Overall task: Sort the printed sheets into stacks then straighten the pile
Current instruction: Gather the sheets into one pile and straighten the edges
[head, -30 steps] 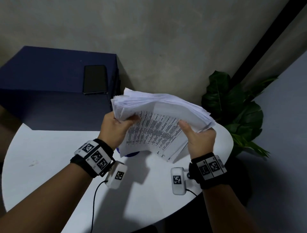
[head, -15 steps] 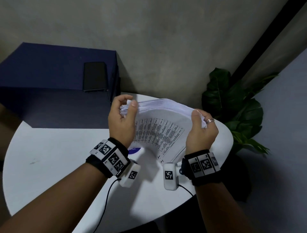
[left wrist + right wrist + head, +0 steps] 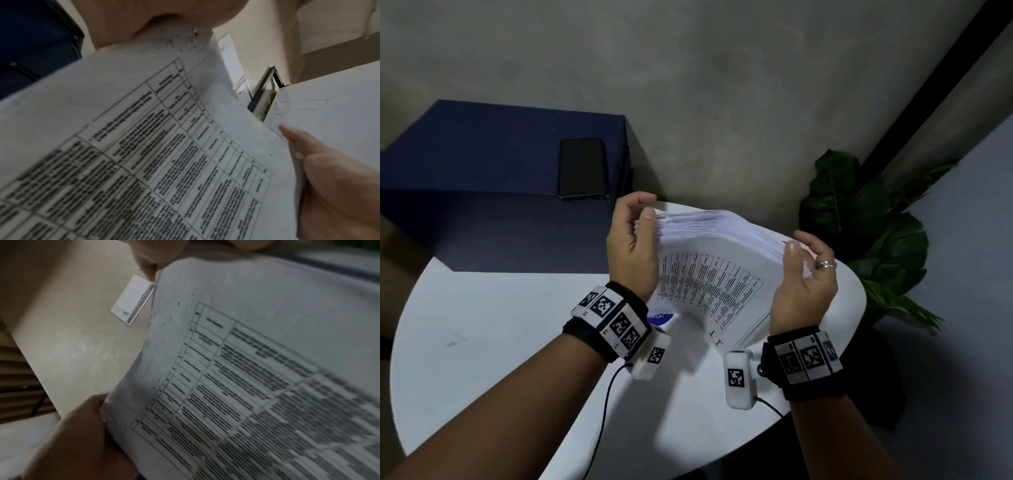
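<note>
A thick stack of printed sheets (image 3: 715,274) stands tilted over the round white table (image 3: 500,325), its front page showing a dense printed grid. My left hand (image 3: 643,209) grips the stack's left edge, thumb on the near side and fingers curled over the top corner. My right hand (image 3: 803,245), with a ring on one finger, grips the right edge the same way. The sheet tops are fanned slightly and uneven. In the left wrist view the front page (image 3: 164,146) fills the frame with the right hand (image 3: 329,186) at its edge. In the right wrist view the page (image 3: 257,369) is blurred.
A dark blue box (image 3: 482,154) with a black phone (image 3: 582,168) on top stands behind the table at the left. A leafy plant (image 3: 859,222) is at the right beyond the table's rim. A blue-labelled item (image 3: 661,317) peeks out under the stack.
The loosely fanned stack has been gathered and tipped more upright. Both hands slid from its lower corners up to its side edges and moved closer together.
</note>
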Tool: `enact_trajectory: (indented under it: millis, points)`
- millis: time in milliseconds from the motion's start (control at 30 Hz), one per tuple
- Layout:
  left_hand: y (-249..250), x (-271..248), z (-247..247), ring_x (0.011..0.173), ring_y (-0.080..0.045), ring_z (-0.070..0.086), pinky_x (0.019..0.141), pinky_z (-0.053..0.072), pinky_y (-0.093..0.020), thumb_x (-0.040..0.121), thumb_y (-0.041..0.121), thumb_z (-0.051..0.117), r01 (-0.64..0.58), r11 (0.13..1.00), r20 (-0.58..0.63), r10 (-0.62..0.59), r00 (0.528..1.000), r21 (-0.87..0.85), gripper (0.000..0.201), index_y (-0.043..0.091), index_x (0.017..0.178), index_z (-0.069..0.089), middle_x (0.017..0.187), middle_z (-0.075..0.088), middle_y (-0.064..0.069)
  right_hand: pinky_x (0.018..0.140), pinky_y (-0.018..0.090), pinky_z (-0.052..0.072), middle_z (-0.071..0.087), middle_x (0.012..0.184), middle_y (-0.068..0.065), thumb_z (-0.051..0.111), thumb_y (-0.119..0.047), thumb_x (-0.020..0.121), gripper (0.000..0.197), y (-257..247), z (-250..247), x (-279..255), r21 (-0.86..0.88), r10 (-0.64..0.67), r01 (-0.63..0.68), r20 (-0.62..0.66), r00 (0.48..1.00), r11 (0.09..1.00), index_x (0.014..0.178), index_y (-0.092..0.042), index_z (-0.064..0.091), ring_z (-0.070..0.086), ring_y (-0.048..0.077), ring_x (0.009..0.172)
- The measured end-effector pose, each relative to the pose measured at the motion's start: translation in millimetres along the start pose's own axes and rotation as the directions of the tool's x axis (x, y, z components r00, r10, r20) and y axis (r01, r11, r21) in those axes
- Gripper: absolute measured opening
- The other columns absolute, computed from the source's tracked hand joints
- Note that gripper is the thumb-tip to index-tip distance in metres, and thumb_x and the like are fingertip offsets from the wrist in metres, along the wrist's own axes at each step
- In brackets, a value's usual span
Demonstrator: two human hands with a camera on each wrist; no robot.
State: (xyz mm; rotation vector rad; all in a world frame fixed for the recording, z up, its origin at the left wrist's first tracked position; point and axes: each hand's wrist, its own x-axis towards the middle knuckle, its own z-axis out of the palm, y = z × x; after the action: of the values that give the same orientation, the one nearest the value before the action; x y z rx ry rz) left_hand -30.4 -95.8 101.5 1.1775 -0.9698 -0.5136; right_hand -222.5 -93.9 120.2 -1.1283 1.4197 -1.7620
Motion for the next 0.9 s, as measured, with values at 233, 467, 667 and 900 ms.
enact_trajectory:
  millis: [233,467,667,900]
  points:
    - [-17,3,-21,0.081,-0.002,0.064,0.077,0.052,-0.025,0.073,0.005,0.084,0.169,0.982,0.349,-0.189,0.918,0.087,0.041,0.004,0.106,0.062,0.091,0.067,0.005,0.091,0.036,0.055,0.073,0.099,0.001,0.084,-0.010,0.070,0.048,20,-8,3,-0.128,0.233,-0.213,0.172,0.957,0.969,0.113,0.001,0.066,0.070,0.008,0.092]
    - [-26,-1,-33,0.102,0.001,0.061,0.088,0.051,-0.020,0.043,0.060,0.091,0.190,0.979,0.512,-0.202,0.835,0.076,0.091,0.036,0.118,0.046,0.115,0.058,0.008,0.083,0.024,0.054,0.067,0.107,0.004,0.091,-0.028,0.057,0.054,17,-17,9,-0.127,0.010,0.022,0.244,0.970,0.992,0.103,-0.033,0.063,0.066,0.013,0.097]
    - [-19,-9,-23,0.094,-0.007,0.063,0.083,0.052,-0.027,0.067,0.065,0.077,0.188,0.978,0.363,-0.142,0.921,-0.094,0.075,0.021,0.120,0.049,0.104,0.061,0.014,0.083,0.031,0.054,0.066,0.091,-0.002,0.070,-0.019,0.084,0.007,9,3,5,-0.038,0.026,-0.027,-0.036,0.999,0.999,0.088,-0.024,0.066,0.064,0.015,0.089]
    - [-6,-9,-9,0.088,-0.017,0.055,0.081,0.046,-0.035,0.088,0.030,0.051,0.076,0.992,0.088,-0.067,0.994,-0.102,0.030,0.011,0.111,0.054,0.101,0.057,-0.006,0.074,0.014,0.047,0.061,0.085,-0.011,0.062,-0.024,0.086,0.021,14,-2,3,0.033,-0.041,0.039,0.041,0.998,0.999,0.104,-0.014,0.064,0.058,-0.005,0.076]
